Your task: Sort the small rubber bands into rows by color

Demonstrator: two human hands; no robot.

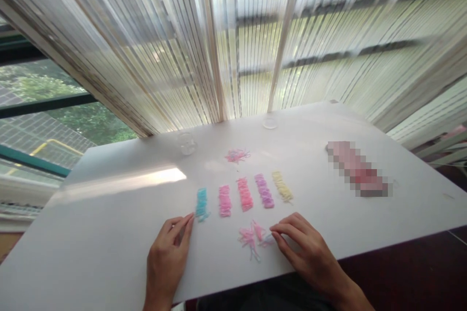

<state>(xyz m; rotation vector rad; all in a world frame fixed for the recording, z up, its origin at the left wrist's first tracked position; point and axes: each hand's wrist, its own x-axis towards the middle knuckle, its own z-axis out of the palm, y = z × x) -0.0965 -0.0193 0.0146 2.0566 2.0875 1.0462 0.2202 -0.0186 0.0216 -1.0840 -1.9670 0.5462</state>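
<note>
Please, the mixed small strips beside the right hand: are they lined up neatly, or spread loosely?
Spread loosely: the pink and bluish strips near the right hand point in different directions, unlike the yellow column.

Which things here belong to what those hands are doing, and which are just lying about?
In the work:
left hand, by the blue row
right hand, at the near pile
pink row, coral row, purple row, yellow row
far pile, probably

Lying about, apparently:
clear container
clear disc
blurred pink item

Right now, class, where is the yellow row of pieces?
In the head view, the yellow row lies right of centre on the white table, beside the purple row and beyond the right hand.
</note>
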